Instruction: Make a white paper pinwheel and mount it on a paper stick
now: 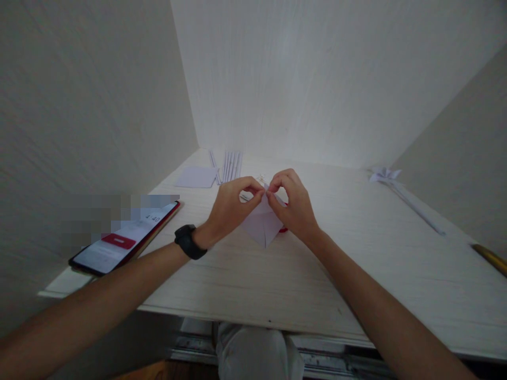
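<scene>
White tabletop (376, 232) beneath, folded paper (263, 224) has its tip between pinching fingers (274, 203).

- Left hand (233, 205) and right hand (296, 203) pinch a folded paper (263, 226) over the desk (233, 282)
- Lit phone (130, 232) at the left
- Paper strips (233, 166) beside a flat sheet (195, 177)
- Paper flower (383, 174) at the far right

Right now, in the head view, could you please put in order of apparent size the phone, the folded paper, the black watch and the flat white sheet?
1. Phone
2. Folded paper, though partly covered
Not ranked: black watch and flat white sheet; they look too alike.
</scene>
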The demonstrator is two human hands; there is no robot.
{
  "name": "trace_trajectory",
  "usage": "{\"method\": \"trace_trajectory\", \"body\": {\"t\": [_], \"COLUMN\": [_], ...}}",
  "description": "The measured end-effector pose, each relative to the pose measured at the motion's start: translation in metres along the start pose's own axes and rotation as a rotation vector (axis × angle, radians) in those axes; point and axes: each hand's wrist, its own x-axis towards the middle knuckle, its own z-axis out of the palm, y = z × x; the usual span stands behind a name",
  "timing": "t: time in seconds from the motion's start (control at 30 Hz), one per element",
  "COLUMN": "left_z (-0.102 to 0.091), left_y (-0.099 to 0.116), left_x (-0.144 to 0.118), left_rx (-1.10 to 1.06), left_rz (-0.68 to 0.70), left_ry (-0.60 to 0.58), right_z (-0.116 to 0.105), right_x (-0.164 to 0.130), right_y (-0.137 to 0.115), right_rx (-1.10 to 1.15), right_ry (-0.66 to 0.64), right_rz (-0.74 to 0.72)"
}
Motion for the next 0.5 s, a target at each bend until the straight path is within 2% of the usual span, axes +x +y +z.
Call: {"method": "trace_trajectory", "body": {"t": [0.23,0.5], "left_z": [0.000,0.000], "left_y": [-0.011,-0.013], "left_x": [0.004,0.003], "left_rx": [-0.403,-0.659], "left_rz": [-0.230,-0.393], "left_ry": [-0.114,-0.223], "right_z": [-0.002,-0.008], "right_x": [0.000,0.001], "right_y": [-0.001,-0.008], "right_rx": [-0.021,-0.024], "right_ry": [0.039,0.095], "right_rz": [-0.040,-0.051]}}
